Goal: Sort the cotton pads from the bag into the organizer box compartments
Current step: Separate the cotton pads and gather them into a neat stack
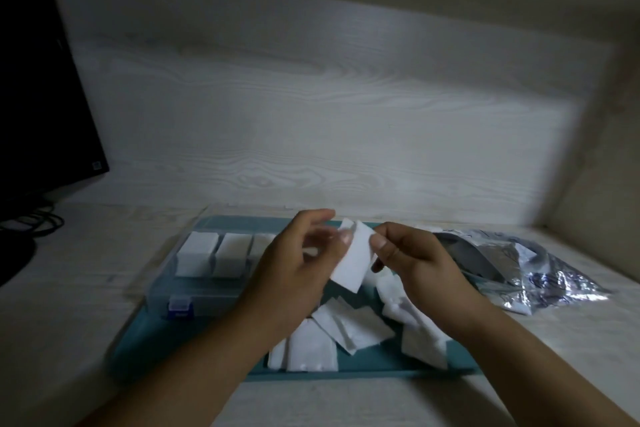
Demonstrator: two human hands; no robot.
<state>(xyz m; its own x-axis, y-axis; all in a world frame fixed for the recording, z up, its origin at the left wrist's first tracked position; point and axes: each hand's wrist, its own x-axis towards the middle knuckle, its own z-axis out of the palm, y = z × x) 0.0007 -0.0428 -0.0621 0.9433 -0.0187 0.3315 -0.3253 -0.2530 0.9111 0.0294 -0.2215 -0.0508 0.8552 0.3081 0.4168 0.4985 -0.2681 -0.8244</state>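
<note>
White cotton pads [353, 258], teal tray [194, 333]

Light: dim, brightest on the back wall [346, 121]
Blur: soft throughout
Edges: bent, dark corners

Single head view, looking forward and down, close over table [86, 288]

A pale wood-grain table [86, 305] carries a teal mat [166, 343] at its middle. Touching the mat's right edge, a crumpled clear plastic bag [540, 267] lies on the table. At the far left a dark monitor [38, 87] stands on the table, with black cables [34, 222] looped just in front of its base.
</note>
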